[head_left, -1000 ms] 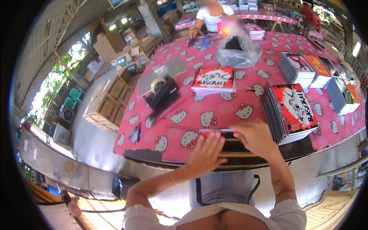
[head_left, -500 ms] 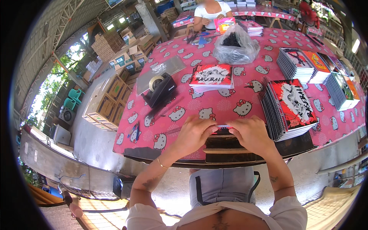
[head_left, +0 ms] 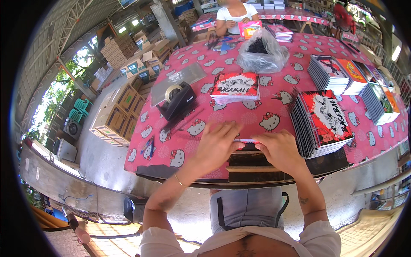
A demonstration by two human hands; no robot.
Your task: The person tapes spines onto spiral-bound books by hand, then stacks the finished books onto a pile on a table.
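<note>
Near the front edge of the table, both my hands are on a thin notebook, seen almost edge-on as a white and red strip. My left hand grips its left end, thumb below and fingers over the top. At the other end, my right hand pinches it between thumb and curled fingers. Beyond lies a short pile of red-covered notebooks. To the right of my right hand stands a taller stack of spiral-bound notebooks with the same cover. Loose dark wire coils lie left of my hands.
A black tape dispenser sits on clear plastic sheets at the left. Small snips lie near the left edge. Farther off are a plastic bag of black coils, more notebook stacks and a seated person.
My left hand's fingers have lifted and spread slightly, uncovering more of the notebook's edge. My right hand stays nearly in place. The view has shifted slightly.
</note>
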